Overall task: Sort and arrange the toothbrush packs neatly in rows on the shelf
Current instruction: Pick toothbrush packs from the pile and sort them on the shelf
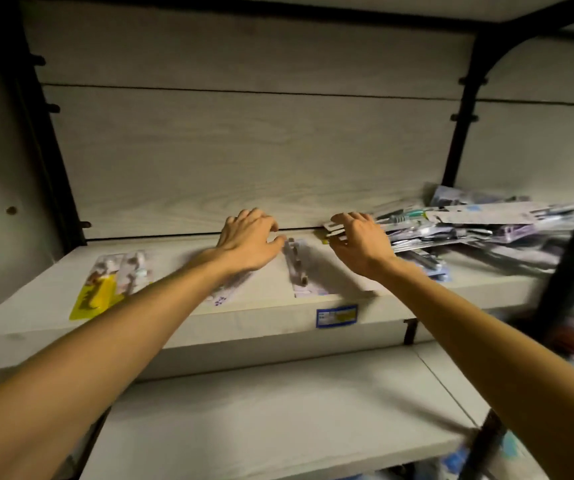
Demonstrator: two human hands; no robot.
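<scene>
On shelf, L hand fingers curled atop a pack, R hand fingers grip pack at pile edge.

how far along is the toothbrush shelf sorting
Early stage. Done: a yellow pack and a few others lie flat on the shelf. In hand: the right hand pinches packs from the pile; the left hand rests on one. Left: most of that pile.

2 hands, 3 flat toothbrush packs, 1 jumbled pile, uncountable.
</scene>
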